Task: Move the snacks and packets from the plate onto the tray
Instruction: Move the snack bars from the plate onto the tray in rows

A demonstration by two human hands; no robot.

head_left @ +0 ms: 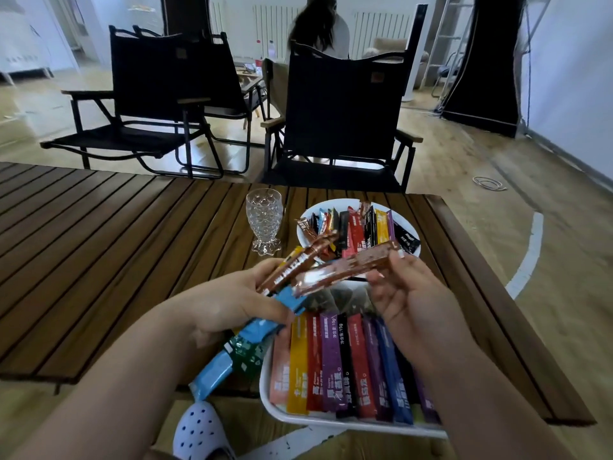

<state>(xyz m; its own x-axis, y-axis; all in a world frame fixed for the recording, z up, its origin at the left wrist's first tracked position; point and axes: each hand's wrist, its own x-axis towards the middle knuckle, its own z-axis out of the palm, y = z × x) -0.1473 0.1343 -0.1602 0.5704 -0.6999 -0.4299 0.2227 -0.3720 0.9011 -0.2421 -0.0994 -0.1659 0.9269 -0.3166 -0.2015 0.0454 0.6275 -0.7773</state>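
Gripping a bundle of bars [295,262] and a blue packet [229,346], my left hand [232,302] hovers over the tray [265,390]; my right hand [409,300] pinches a brown bar [355,263]. More packets [358,227] lie on the plate [306,216] (head view).

The left forearm [126,376] and the right forearm [481,393] are uncovered along the whole length in view, from the lower corners of the picture up to the wrists. The left hand [232,303] and the right hand [411,303] are bare as well. Their nails are too blurred to describe. One foot shows below the near edge of the surface, in a white foam clog [199,429] with a broad rounded toe. Its upper is pierced by rows of small round vent holes that look dark blue. Which foot it is cannot be told.
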